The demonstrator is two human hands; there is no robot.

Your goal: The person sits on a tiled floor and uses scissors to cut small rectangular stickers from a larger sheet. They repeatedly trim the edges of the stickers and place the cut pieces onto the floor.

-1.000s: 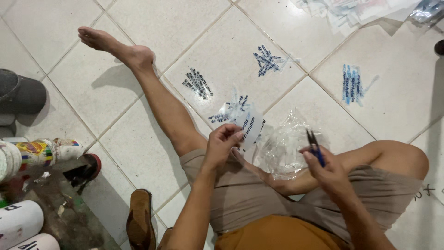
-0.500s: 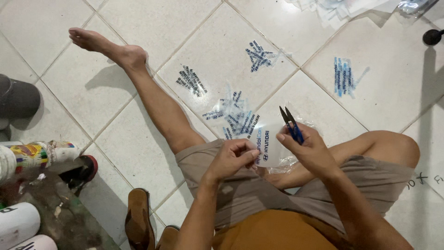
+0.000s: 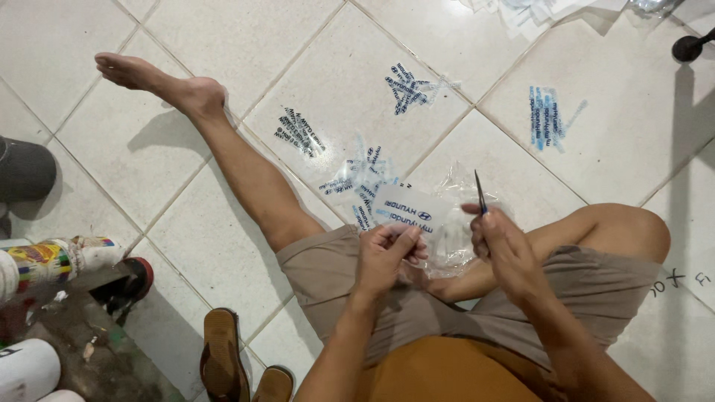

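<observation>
While my left hand (image 3: 387, 253) pinches the white sticker (image 3: 408, 211) up flat for cutting, my right hand's (image 3: 500, 242) fingers grip the scissors (image 3: 480, 193), tips upward, beside it.

Cut off at frame edges: plastic sheets (image 3: 536, 9) at top, dark cap (image 3: 22, 170) at left, sandals (image 3: 223, 361) at bottom. Scissors (image 3: 481, 195) handles hidden inside right hand (image 3: 500, 242).
</observation>
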